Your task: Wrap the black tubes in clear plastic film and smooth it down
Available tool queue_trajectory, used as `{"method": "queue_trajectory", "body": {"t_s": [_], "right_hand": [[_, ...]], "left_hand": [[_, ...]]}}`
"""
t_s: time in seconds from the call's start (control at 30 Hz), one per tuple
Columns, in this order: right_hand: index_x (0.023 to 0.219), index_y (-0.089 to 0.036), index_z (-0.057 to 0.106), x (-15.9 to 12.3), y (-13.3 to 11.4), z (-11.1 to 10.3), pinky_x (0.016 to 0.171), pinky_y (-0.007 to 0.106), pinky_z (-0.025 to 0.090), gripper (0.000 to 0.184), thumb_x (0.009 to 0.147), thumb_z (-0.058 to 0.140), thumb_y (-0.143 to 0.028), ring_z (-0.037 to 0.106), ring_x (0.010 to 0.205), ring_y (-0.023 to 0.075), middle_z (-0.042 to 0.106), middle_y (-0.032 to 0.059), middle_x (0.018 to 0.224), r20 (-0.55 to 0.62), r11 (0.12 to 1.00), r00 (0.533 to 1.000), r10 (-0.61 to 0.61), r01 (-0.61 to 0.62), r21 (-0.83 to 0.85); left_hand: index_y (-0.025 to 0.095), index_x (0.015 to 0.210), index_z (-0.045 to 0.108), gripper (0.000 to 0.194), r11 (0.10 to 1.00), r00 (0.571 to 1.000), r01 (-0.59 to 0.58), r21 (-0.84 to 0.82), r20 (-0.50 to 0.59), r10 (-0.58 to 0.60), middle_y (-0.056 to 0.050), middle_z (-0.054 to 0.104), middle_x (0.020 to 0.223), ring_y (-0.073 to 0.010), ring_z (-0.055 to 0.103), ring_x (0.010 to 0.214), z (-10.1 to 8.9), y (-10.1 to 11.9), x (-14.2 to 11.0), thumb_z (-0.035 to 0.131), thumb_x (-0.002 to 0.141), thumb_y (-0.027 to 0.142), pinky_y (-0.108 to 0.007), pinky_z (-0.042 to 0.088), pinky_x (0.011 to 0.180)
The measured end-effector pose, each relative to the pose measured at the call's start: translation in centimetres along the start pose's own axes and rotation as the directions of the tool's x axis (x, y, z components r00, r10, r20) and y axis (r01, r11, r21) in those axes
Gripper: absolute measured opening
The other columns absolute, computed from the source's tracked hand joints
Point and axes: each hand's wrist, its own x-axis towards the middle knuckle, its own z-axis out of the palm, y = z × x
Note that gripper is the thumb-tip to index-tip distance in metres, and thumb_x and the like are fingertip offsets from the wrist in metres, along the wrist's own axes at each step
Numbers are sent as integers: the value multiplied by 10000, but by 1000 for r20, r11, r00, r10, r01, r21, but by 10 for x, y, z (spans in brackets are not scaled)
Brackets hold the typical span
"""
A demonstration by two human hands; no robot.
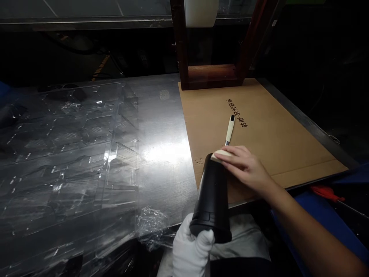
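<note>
My left hand (193, 246), in a white glove, is closed around the near end of a black cylinder (211, 192). The cylinder tilts up and away from me, over the edge of the bench. My bare right hand (245, 167) pinches a small cream-coloured block (221, 155) between thumb and fingers. This block touches the cylinder's far end; its exact kind I cannot make out. Just beyond my right hand lies a tool with a cream handle (230, 129) and a short metal shank, its tip hidden behind the hand.
A cardboard sheet (273, 130) with printed characters covers the bench's right part. Bare metal (164, 127) shows in the middle. Clear plastic trays (72, 142) and crumpled film spread across the left. A dark red wooden frame (213, 82) with a white roll (201, 13) stands behind.
</note>
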Motion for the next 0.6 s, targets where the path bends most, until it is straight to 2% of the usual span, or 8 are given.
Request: {"method": "queue_trajectory", "body": {"t_s": [0.1, 0.23, 0.37, 0.5, 0.6], "right_hand": [[1143, -341, 651, 2, -4, -3, 913, 411, 483, 325, 886, 522, -191, 529, 1068, 215, 632, 26, 1173, 108, 998, 992, -66, 64, 22], [1102, -329, 676, 6, -5, -5, 893, 422, 487, 318, 875, 522, -169, 542, 994, 216, 660, 26, 1102, 50, 997, 998, -45, 47, -55], [1141, -311, 658, 4, -12, -5, 913, 406, 481, 324, 884, 516, -175, 504, 1076, 220, 609, 31, 1211, 169, 996, 982, -85, 86, 3], [1100, -330, 677, 5, -12, -4, 897, 435, 487, 313, 879, 518, -175, 539, 999, 220, 656, 24, 1125, 85, 996, 995, -58, 62, -57], [1130, -330, 661, 4, -14, -5, 891, 433, 494, 329, 877, 517, -176, 521, 1048, 227, 627, 25, 1191, 145, 996, 987, -75, 82, -40]], "left_hand": [[161, 549, 594, 542, 1000, 1000, 21, -15, 10, -21, 8, 504, 473, -141, 453, 443, 1, 0, 0, 745, 442, 671, -278, 412, 429], [168, 553, 580, 524, 998, 999, 49, -25, 16, -49, 28, 469, 448, -122, 418, 429, 2, 1, 0, 750, 457, 654, -262, 398, 418], [165, 539, 570, 551, 996, 996, 78, -40, 37, -77, 30, 462, 438, -111, 403, 425, 2, 2, -2, 766, 414, 665, -247, 382, 404], [159, 552, 575, 558, 995, 995, 91, -38, 54, -89, 39, 444, 446, -92, 390, 430, -1, 5, -4, 782, 404, 656, -224, 370, 421], [156, 551, 576, 565, 995, 993, 98, -27, 76, -96, 38, 444, 452, -91, 387, 439, -2, 7, -4, 783, 396, 658, -222, 360, 426]]}}
